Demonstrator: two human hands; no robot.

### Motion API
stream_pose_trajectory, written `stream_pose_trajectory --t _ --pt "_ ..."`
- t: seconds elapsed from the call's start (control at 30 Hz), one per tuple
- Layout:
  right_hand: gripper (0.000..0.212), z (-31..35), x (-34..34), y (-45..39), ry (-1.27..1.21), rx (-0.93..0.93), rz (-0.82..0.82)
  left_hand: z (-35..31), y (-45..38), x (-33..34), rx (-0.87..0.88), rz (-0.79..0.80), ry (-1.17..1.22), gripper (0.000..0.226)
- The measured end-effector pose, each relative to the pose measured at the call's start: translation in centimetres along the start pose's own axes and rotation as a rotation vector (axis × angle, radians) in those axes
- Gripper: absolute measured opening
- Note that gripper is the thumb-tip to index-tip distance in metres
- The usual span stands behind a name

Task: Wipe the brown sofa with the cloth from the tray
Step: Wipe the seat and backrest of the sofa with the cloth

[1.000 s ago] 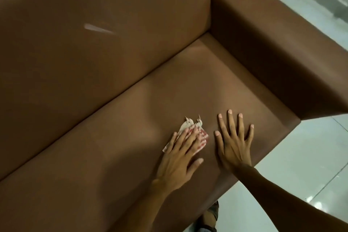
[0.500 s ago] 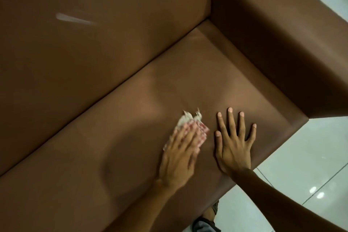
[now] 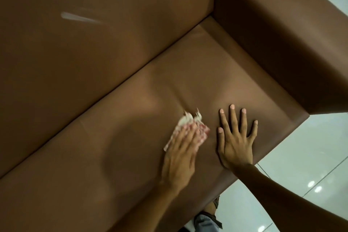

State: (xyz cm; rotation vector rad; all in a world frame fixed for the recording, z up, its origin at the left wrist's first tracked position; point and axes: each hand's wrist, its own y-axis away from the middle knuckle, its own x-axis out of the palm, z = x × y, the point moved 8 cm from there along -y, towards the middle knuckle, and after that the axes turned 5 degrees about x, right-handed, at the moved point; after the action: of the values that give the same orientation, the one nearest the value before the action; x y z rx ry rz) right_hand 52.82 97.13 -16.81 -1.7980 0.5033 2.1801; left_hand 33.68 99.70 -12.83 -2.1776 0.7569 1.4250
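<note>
The brown sofa fills most of the view, with its seat running from lower left to the right armrest. A white cloth with red marks lies crumpled on the seat. My left hand presses flat on the cloth, fingers covering its near part, and is blurred by motion. My right hand rests flat on the seat just right of the cloth, fingers spread, holding nothing. No tray is in view.
Pale tiled floor shows to the right of the seat's front edge and below the armrest. My foot and trouser leg stand by the sofa front. A pale streak marks the backrest.
My left hand with the cloth has slid slightly left and nearer along the seat. The right hand stays planted in place. The view has shifted a little.
</note>
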Motion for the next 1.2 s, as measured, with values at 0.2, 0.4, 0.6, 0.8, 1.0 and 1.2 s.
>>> stream_pose_trajectory --t 0.2,0.4,0.6,0.8,1.0,1.2 --pt "0.064 0.0 -0.2 -0.2 0.000 0.011 0.027 1.2 0.4 -0.8 0.304 0.198 -0.116 0.067" --pt "0.064 0.0 0.0 -0.2 0.012 0.005 0.015 9.1 -10.6 -4.9 -0.080 0.064 -0.141 0.057" --pt "0.065 -0.2 0.0 -0.1 -0.002 0.003 0.025 -2.6 0.3 0.2 -0.047 0.059 0.005 0.068" --pt "0.064 0.1 -0.1 -0.3 -0.037 0.008 0.025 4.6 -1.3 -2.6 0.125 0.095 -0.138 0.068" --pt "0.064 -0.2 0.2 -0.2 -0.045 0.018 0.027 11.4 -7.4 -6.8 -0.393 -0.131 -0.129 0.053" --pt "0.064 -0.2 0.0 0.0 -0.054 -0.001 0.050 -5.7 3.1 1.2 0.043 0.152 0.061 0.060"
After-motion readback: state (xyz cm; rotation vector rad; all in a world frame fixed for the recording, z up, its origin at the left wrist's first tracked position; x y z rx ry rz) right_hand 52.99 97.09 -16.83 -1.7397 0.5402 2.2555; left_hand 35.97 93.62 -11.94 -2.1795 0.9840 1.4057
